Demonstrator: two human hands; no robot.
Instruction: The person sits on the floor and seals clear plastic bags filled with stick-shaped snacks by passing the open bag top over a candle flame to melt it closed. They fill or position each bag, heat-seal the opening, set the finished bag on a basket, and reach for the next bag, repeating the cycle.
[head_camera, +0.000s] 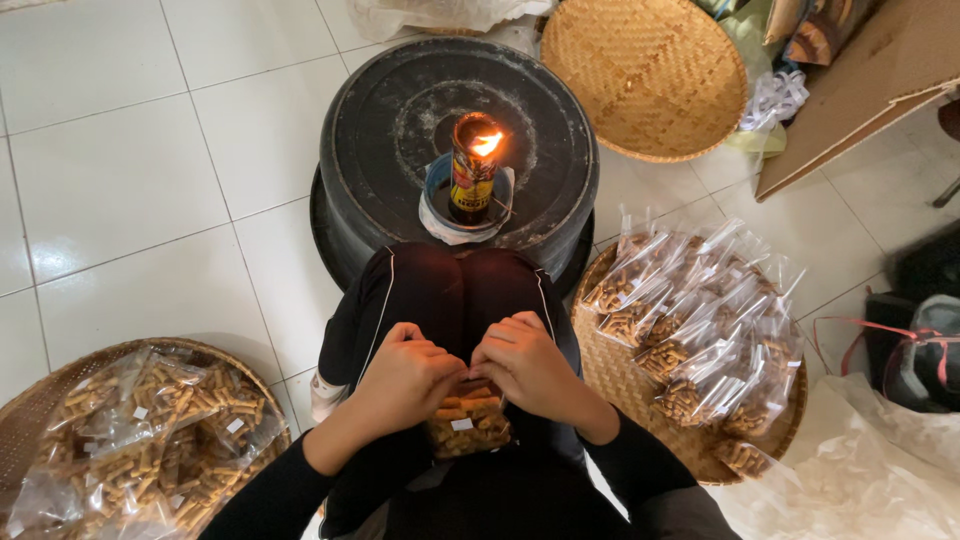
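Observation:
On my lap lies a small clear plastic bag (468, 423) filled with tan snack sticks. My left hand (404, 375) grips its upper left edge and my right hand (527, 366) grips its upper right edge, fingers curled together over the bag's mouth. In front of my knees an upturned black tub (400, 110) carries a small blue dish (437, 180) with a tall can (472, 170) that burns with an orange flame at its top.
A woven tray (790, 420) at my right holds several filled bags (700, 320). Another woven tray (30, 410) at my left holds more bags (150, 440). An empty woven tray (645, 75) lies behind the tub. White tiled floor, cardboard (860, 80) and dark bags (920, 340) lie at right.

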